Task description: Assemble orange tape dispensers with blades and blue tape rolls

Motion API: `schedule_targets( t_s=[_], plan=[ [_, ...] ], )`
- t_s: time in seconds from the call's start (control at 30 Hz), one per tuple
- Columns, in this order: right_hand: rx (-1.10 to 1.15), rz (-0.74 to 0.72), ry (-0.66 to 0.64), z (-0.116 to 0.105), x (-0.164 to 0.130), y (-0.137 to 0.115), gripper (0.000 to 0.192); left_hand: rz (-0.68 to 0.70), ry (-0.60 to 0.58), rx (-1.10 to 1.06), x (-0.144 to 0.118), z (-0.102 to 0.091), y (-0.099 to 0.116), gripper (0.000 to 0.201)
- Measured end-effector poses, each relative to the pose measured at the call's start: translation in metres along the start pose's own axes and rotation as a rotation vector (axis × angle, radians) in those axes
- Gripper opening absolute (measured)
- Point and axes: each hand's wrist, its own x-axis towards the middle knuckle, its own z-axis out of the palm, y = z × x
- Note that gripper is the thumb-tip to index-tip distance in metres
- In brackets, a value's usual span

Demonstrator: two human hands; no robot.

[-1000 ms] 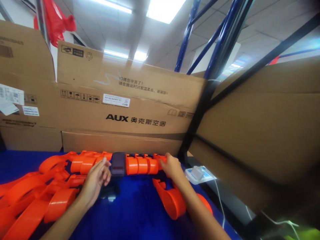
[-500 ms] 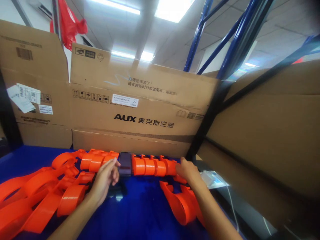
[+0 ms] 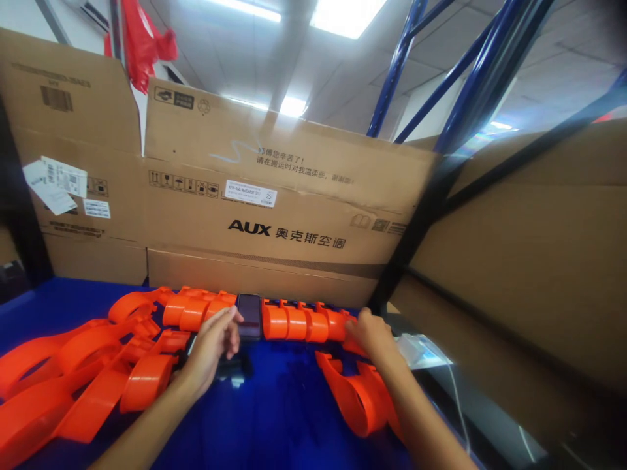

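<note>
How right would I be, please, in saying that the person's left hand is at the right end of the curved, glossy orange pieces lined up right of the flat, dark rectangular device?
Not quite: the head view shows the right hand, not the left hand, at the right end of those curved, glossy orange pieces.

The blue counter is smooth and glossy, with blurred reflections. Along its far edge, the orange bands look like smooth plastic, shiny on their curved faces; the orange strips toward its left edge share that gloss. At the far edge, the dark slab has a smooth top with a dull sheen. Beyond stands matt brown cardboard bearing white paper labels, and the blue post by the far right corner looks like painted metal, slightly shiny
</note>
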Motion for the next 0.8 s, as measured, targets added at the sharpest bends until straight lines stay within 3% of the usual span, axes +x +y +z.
schedule_targets(
  t_s=[0.13,0.3,0.43,0.6,0.7,0.8],
  plan=[
    [-0.046,0.010,0.061,-0.013,-0.004,-0.003,0.035,-0.009,-0.006,-0.001,0.000,0.001,0.001,0.037],
    [-0.070,-0.005,0.142,-0.050,-0.018,-0.013,0.032,0.004,-0.023,0.005,-0.002,0.001,0.000,0.035],
    [0.047,-0.159,0.267,-0.072,-0.053,-0.041,0.029,-0.009,-0.051,-0.002,-0.004,0.003,0.000,0.035],
    [0.324,-0.507,0.264,-0.063,-0.114,-0.091,0.018,0.005,-0.013,-0.051,-0.003,0.007,0.001,0.057],
    [0.403,-0.684,0.122,-0.047,-0.141,-0.113,0.020,-0.044,0.015,-0.118,-0.002,0.007,0.000,0.055],
    [0.501,-0.814,0.004,-0.031,-0.149,-0.124,0.025,-0.056,0.072,-0.130,-0.001,0.007,0.000,0.055]
  ],
)
